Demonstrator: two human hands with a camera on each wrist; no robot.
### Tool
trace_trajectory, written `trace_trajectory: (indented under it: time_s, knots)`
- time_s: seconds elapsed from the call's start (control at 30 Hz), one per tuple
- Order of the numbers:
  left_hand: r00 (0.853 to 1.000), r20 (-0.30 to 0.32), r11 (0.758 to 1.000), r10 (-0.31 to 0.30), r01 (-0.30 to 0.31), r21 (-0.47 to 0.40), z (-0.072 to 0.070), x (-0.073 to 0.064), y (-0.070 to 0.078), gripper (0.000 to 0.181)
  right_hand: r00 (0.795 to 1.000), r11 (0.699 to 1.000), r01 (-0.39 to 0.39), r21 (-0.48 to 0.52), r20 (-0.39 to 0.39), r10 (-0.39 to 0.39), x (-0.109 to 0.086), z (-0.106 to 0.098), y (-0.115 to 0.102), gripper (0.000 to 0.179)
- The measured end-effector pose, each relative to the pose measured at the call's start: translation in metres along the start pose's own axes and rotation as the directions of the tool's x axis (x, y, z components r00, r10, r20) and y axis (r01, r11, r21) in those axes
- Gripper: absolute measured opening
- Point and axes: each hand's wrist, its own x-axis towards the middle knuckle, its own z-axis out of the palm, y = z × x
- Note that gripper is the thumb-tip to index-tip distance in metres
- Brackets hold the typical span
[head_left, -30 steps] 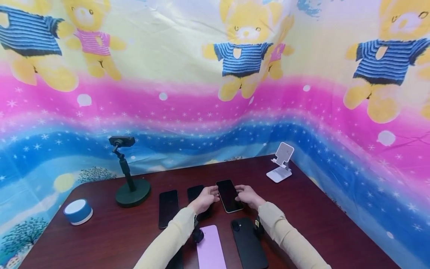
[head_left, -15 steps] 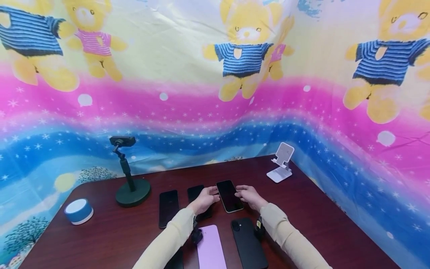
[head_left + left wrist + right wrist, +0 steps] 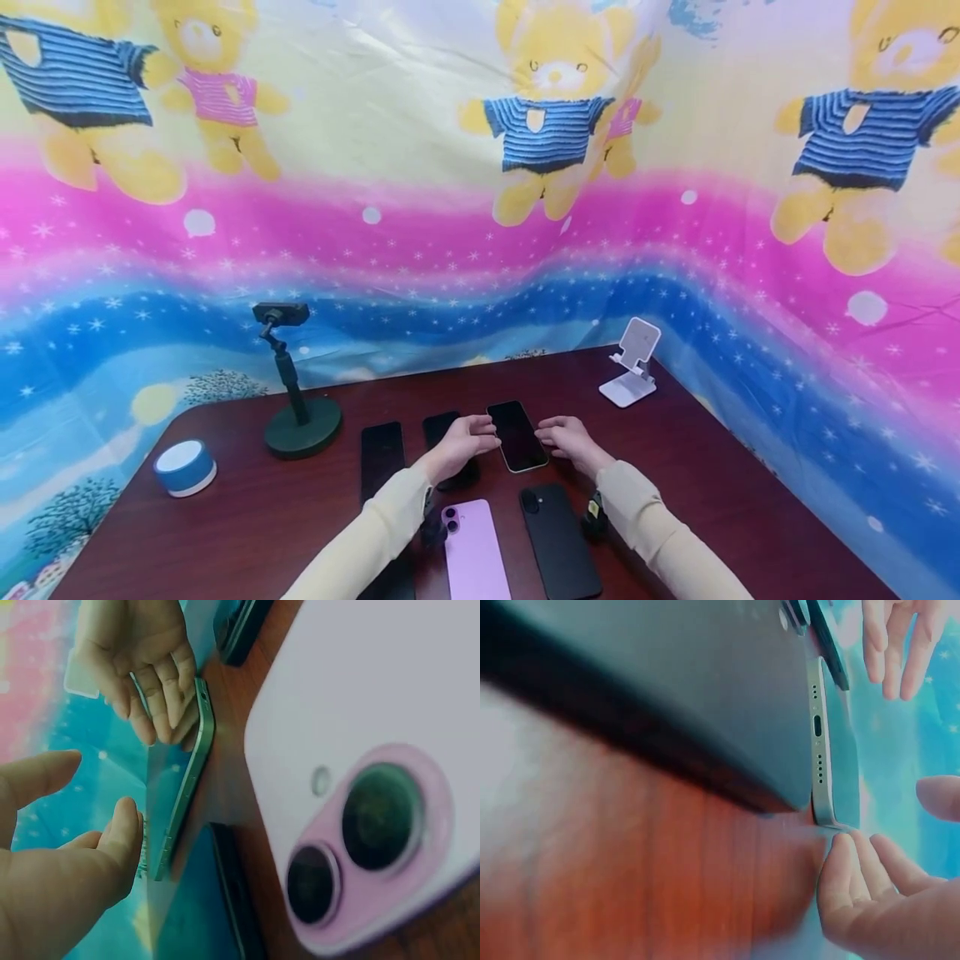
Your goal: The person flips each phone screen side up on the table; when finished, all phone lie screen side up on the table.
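A smartphone with a dark screen and pale frame lies face up on the table, between the two hands. My left hand is at its left edge, fingers extended and thumb apart in the left wrist view. On the other side, my right hand has its fingertips near the phone's right edge; the right wrist view shows these fingers right at the phone's corner. Neither hand grips anything. Closer in lie a pink phone, camera side up, and a black phone, also back up.
Dark phones lie to the left, partly hidden by the left arm. A green-based phone stand and a blue-and-white round object are further left. At the back right is a white folding stand. A printed curtain surrounds the table.
The right hand has drawn away from the phone to the right, its thumb no longer over the screen. The phone stays in place while the head view shifts slightly.
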Motion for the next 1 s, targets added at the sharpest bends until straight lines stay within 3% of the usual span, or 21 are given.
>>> trace_trajectory:
  time_s: [0.17,0.3,0.4,0.5,0.63,0.8,0.93,1.0]
  knots:
    - [0.999,-0.014,0.997,0.037,-0.036,0.068,-0.006,-0.016,0.006,0.058,0.993,0.993,0.118,-0.023,0.016,-0.117,-0.013,-0.003,-0.002,0.034]
    - [0.999,-0.014,0.987,0.048,-0.045,0.155,-0.013,-0.034,0.012,0.057,0.993,0.993,0.117,-0.013,0.033,-0.116,-0.028,0.003,-0.008,0.033]
    - [0.997,-0.018,0.968,0.077,-0.070,0.242,-0.020,-0.051,0.018,0.054,0.987,0.992,0.121,0.021,0.100,-0.122,-0.044,0.013,-0.011,0.034]
    - [0.993,-0.031,0.945,0.115,-0.100,0.311,-0.027,-0.068,0.022,0.050,0.966,0.986,0.144,0.085,0.202,-0.158,-0.063,0.028,-0.011,0.034]
    - [0.990,-0.039,0.912,0.133,-0.107,0.395,-0.033,-0.090,0.020,0.046,0.911,0.978,0.134,0.161,0.369,-0.185,-0.097,0.056,-0.008,0.032]
    - [0.991,-0.029,0.851,0.131,-0.098,0.516,-0.043,-0.118,0.009,0.042,0.803,0.979,0.129,0.159,0.563,-0.197,-0.139,0.087,-0.011,0.033]
    - [0.982,-0.045,0.777,0.182,-0.115,0.619,-0.059,-0.144,0.005,0.036,0.729,0.978,0.147,0.150,0.652,-0.209,-0.158,0.104,-0.018,0.035]
    - [0.977,-0.061,0.732,0.204,-0.111,0.672,-0.067,-0.156,0.003,0.033,0.719,0.982,0.117,0.148,0.670,-0.186,-0.158,0.114,-0.014,0.036]
